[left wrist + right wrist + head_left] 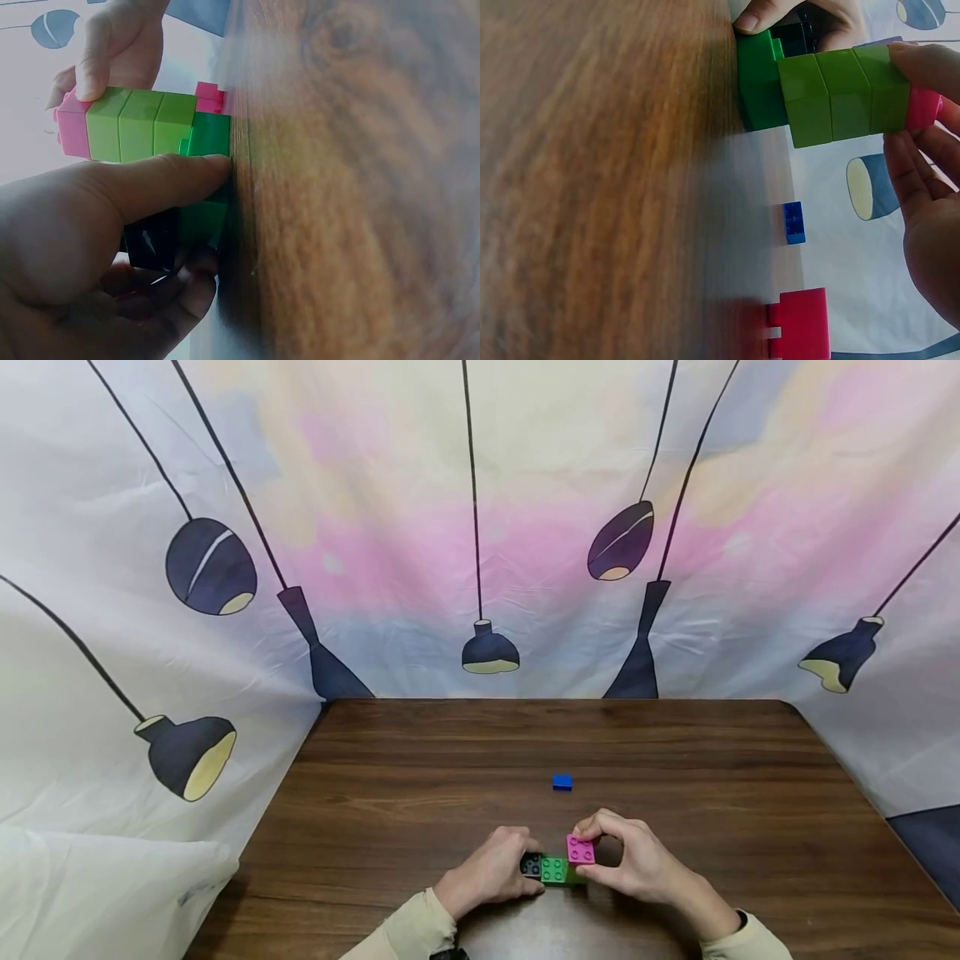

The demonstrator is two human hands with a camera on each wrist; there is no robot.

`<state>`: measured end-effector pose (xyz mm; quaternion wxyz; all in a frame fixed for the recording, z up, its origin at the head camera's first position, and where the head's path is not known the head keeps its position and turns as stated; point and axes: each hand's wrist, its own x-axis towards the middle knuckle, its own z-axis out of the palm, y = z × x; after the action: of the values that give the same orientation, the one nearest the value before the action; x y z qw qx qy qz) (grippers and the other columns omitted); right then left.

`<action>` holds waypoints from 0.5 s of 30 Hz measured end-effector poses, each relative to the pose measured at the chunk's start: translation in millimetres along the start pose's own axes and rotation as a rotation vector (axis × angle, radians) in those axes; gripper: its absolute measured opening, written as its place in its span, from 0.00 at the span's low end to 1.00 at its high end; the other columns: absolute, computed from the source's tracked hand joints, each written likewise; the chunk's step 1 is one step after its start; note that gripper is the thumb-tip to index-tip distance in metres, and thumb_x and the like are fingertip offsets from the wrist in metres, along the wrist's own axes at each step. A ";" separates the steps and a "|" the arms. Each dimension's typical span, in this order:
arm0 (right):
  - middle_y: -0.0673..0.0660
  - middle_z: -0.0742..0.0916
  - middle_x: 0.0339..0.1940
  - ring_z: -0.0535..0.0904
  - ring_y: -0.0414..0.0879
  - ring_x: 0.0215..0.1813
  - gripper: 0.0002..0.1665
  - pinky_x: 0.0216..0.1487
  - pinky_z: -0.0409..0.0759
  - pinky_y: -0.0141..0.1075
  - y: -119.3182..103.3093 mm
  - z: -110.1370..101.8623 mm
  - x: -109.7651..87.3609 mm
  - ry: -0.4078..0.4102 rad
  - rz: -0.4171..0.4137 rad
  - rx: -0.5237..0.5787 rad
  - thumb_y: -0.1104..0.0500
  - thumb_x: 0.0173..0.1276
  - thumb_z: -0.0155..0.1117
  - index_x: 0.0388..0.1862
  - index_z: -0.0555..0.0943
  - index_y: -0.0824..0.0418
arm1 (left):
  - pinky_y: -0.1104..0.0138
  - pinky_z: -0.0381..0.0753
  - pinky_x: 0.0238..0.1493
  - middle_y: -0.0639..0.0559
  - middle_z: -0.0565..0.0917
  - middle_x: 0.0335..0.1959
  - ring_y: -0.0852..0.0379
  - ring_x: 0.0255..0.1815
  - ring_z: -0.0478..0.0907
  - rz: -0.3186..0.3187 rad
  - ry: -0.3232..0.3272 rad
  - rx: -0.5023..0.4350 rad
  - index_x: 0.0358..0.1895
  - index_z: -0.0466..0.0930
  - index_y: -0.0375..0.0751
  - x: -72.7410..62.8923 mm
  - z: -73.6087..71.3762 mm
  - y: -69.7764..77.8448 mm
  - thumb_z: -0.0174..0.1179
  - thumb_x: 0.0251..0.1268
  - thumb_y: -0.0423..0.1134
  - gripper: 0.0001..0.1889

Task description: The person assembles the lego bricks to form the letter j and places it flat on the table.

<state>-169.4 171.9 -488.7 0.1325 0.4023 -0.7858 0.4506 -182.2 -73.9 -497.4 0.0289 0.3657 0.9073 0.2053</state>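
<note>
My left hand holds a long dark green toy brick and the black brick on its left end, thumb against the near side. Over the green brick's right end rises a column of three lime bricks, capped by a pink brick. My right hand pinches the top of this column between thumb and fingers, at the pink brick and uppermost lime brick. Whether the column is fully seated on the dark green brick, I cannot tell.
A small blue brick lies farther back on the brown wooden table. Another pink brick rests on the table with its studs down; in the head view it is hidden. A printed cloth hangs behind the table.
</note>
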 end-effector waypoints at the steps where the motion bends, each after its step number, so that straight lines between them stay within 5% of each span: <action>1: 0.49 0.85 0.42 0.83 0.43 0.46 0.22 0.46 0.82 0.31 -0.3 -0.3 0.2 -0.004 0.010 0.004 0.63 0.49 0.81 0.39 0.78 0.52 | 0.82 0.72 0.34 0.60 0.81 0.32 0.71 0.31 0.73 0.000 -0.001 -0.001 0.44 0.87 0.44 0.2 -0.4 0.0 0.77 0.45 0.45 0.20; 15: 0.46 0.84 0.42 0.81 0.37 0.43 0.21 0.41 0.83 0.34 -2.3 -3.0 0.3 -0.043 0.013 -0.006 0.58 0.54 0.78 0.44 0.77 0.51 | 0.82 0.72 0.33 0.61 0.80 0.31 0.72 0.30 0.71 -0.009 -0.018 0.005 0.44 0.87 0.46 -1.0 -1.5 1.4 0.77 0.46 0.46 0.19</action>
<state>-168.3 173.6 -485.5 0.1136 0.4065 -0.7924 0.4404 -180.9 -74.3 -495.6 0.0370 0.3634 0.9093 0.1995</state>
